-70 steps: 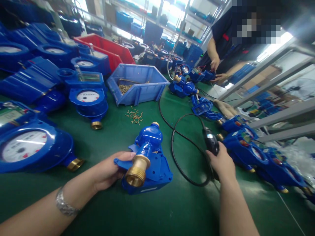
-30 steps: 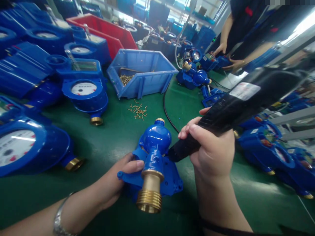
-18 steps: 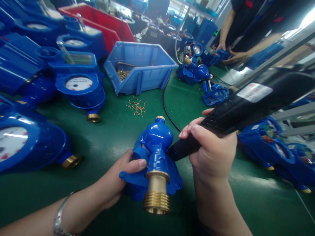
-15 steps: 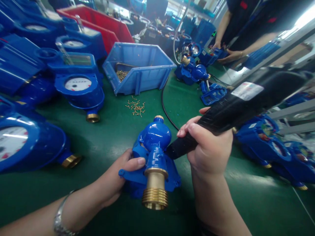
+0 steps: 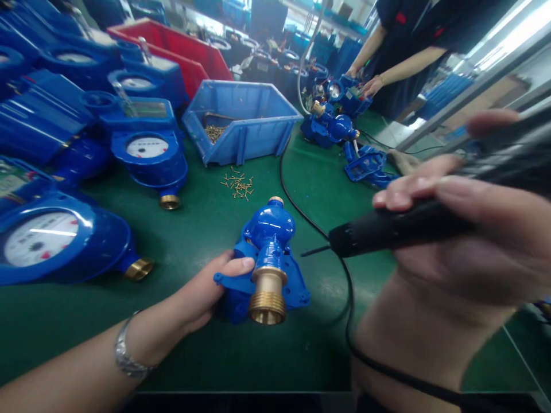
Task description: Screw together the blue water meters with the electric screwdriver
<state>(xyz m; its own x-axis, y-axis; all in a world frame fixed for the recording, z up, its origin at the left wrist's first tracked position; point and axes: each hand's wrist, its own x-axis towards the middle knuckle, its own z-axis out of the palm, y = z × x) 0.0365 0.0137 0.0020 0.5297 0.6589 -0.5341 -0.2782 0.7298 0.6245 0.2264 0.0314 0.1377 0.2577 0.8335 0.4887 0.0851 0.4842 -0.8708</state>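
Note:
My left hand [image 5: 224, 282] grips the left side of a blue water meter [image 5: 272, 226], its thumb on top and the fingers hidden beneath. The meter lies underside up on the green table [image 5: 181, 350], a threaded brass pipe end [image 5: 267, 304] pointing towards me. My right hand [image 5: 469, 241] is closed round a black electric screwdriver [image 5: 400, 229]. The thin bit points left, a little to the right of the meter and apart from it. The rear of the screwdriver is blurred and runs out of view at the right.
Loose brass screws [image 5: 239, 184] lie beyond the meter, before a blue bin [image 5: 253, 137] holding more screws. Several finished-looking water meters [image 5: 148, 149] stand at left, near a red bin [image 5: 172, 51]. A black cable [image 5: 301, 209] crosses the table. Another person's hands [image 5: 372, 86] hold a meter part.
My right hand has drawn the screwdriver away from the meter, to the right and towards me, baring its bit. My left hand still holds the meter. The co-worker's hands have shifted left.

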